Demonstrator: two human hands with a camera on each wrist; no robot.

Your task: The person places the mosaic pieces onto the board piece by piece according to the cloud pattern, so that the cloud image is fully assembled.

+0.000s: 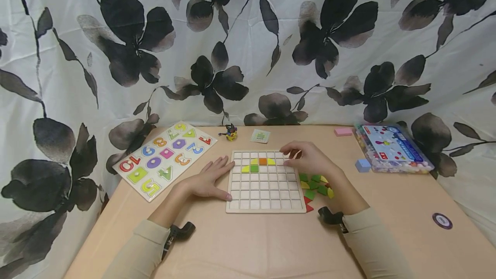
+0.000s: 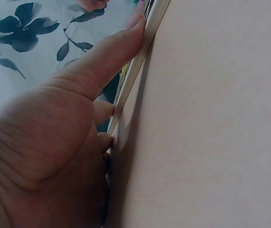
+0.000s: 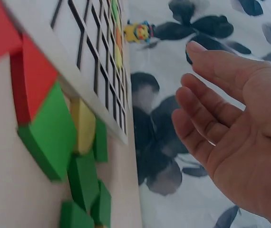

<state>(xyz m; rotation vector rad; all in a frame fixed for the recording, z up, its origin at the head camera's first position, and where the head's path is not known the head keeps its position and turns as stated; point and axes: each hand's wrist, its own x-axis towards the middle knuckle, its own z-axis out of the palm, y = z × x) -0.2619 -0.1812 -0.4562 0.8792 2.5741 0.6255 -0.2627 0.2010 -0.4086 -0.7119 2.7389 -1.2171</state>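
Note:
A white gridded board (image 1: 267, 193) lies in front of me. In its upper rows sit an orange square (image 1: 262, 161), a green square (image 1: 254, 168) and several yellow pieces. My left hand (image 1: 205, 182) is spread along the board's left edge; its thumb (image 2: 121, 50) and fingertips touch the rim. Over the upper right corner hovers my right hand (image 1: 311, 158), fingers loosely bent; in the right wrist view nothing shows between them. Beside the board's right edge lies a loose heap of green tiles (image 3: 50, 133), with yellow and red pieces (image 3: 38, 78).
A number-and-shape puzzle board (image 1: 170, 158) lies at left. Behind the grid stand a small toy figure (image 1: 230, 132) and a picture card (image 1: 260, 136). To the right are a pink block (image 1: 343, 131), a blue cube (image 1: 363, 165), a clear box (image 1: 399, 147) and a round disc (image 1: 442, 221).

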